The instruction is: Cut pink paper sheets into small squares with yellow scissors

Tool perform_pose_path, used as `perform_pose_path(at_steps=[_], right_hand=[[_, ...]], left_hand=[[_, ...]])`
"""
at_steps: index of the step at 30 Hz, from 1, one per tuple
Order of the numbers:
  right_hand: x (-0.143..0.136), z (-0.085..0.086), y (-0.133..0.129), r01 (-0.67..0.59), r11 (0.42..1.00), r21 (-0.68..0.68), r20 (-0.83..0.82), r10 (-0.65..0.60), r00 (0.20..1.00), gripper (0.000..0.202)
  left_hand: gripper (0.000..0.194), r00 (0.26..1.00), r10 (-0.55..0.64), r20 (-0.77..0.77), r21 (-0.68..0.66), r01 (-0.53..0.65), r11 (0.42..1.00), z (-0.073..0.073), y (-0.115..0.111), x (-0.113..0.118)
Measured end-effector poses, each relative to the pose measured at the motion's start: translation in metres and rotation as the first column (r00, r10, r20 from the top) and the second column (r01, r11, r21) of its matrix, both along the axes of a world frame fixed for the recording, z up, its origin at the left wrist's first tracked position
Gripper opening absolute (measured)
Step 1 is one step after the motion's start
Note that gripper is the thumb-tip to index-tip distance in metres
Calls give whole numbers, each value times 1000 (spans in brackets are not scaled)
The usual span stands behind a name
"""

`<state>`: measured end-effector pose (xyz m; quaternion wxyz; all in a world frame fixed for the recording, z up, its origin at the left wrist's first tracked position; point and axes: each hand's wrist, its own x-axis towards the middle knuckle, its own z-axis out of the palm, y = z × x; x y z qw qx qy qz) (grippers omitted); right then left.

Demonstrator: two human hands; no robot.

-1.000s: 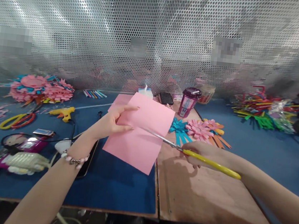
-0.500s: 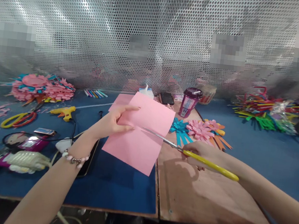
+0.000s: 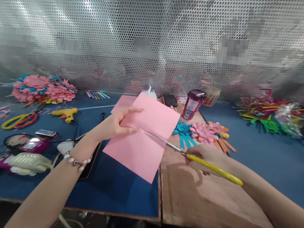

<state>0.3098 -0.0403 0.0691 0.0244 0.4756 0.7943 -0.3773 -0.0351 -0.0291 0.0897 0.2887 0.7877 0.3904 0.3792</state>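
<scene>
A pink sheet of paper is held up above the table, its left edge pinched by my left hand between thumb and fingers. My right hand grips yellow-handled scissors. Their long metal blades lie across the sheet from its right side, along a cut line that reaches close to my left thumb. Below the line, the lower half of the sheet hangs slightly apart from the upper half. Another pink sheet lies behind my left hand. Some of my right fingers are hidden behind the scissors.
Blue and pink paper flowers lie beyond my right hand, near a purple lidded cup. Left are a yellow glue gun, another pair of scissors, gloves and a flower pile. A perforated metal panel stands behind.
The lower half of the pink sheet has swung slightly down and away from the upper half, so the cut gapes a little wider. Both hands keep nearly the same positions.
</scene>
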Motion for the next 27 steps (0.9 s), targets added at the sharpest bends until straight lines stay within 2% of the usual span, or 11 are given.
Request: perform_pose_path(at_steps=[9, 19, 27], right_hand=[[2, -5, 1, -24, 999, 37, 8, 24, 1000, 16], [-1, -1, -3, -22, 997, 68, 30, 20, 999, 19], [3, -5, -4, 38, 996, 79, 64, -43, 997, 25]], left_hand=[[61, 1000, -13, -22, -3, 13, 1000, 0, 1, -2], [61, 999, -21, -43, -13, 20, 1000, 0, 1, -3], [61, 999, -14, -33, -45, 12, 999, -1, 2, -3]])
